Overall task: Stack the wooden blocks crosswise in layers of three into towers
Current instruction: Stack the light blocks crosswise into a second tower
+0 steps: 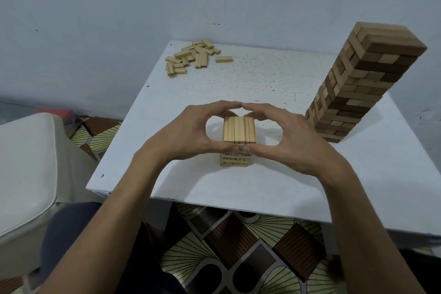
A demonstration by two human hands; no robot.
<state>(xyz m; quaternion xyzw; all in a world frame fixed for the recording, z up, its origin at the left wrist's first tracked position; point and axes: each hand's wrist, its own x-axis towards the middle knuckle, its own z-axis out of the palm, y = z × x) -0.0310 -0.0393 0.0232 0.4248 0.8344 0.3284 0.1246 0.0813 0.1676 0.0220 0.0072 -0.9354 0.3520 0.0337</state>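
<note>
On the white table (274, 74), in the near middle, stands the small tower (239, 132) of light wooden blocks - only a few layers high, and its top layer shows three blocks side by side, running from near to far. Both hands are closed around this top layer. The left hand (188, 135) comes from the left and the right hand (290, 137) from the right; their fingers are curved over the far end of the layer, where the fingertips of the two hands almost touch, and the thumbs press on the near end, so the layer is held between fingers and thumbs. A heap of loose blocks (189, 57) lies at the far left corner of the table, with a single block (224, 59) just beside it on the right. The tall tower (362, 83) - light and dark blocks mixed - stands on the right side, well apart from the small one.
</note>
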